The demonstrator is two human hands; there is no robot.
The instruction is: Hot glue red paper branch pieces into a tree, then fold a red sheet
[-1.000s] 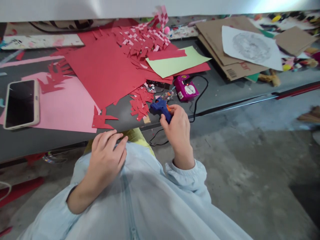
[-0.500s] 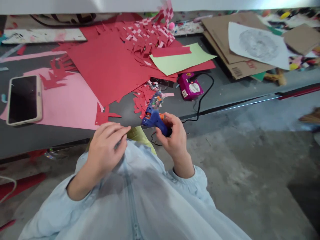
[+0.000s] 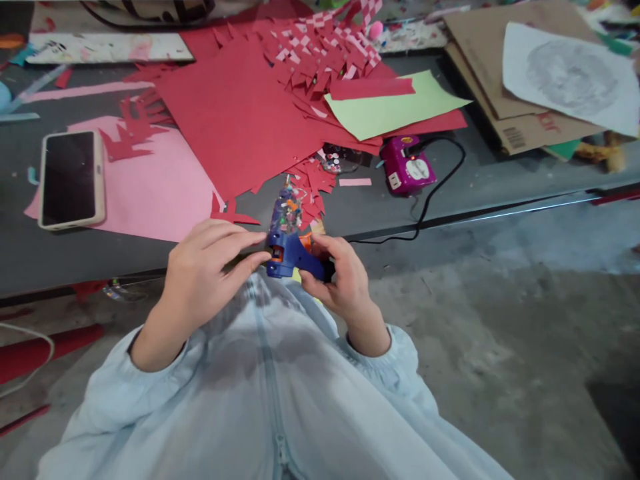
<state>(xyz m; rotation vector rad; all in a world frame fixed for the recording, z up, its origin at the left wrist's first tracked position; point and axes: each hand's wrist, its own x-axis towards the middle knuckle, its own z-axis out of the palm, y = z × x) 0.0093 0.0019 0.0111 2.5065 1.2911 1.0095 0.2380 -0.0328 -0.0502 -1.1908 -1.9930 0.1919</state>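
Note:
My right hand is wrapped round the handle of a blue glue gun, whose clear, speckled nozzle end points away from me over the table edge. My left hand is at the gun's rear left side, thumb and forefinger apart, with the fingertips close to or touching the body. No object shows between those fingers. Small red paper scraps lie just beyond the gun. A large red sheet and a pink sheet cover the table to the left.
On the grey table a purple power box trails a black cable. A phone rests at the left. Behind are green paper and woven red-and-pink strips. Cardboard lies at the back right under a printed sheet.
The glue gun has moved left and toward me in my right hand, its nozzle now pointing more directly away. My left hand's fingertips have come to its side. The view has shifted slightly.

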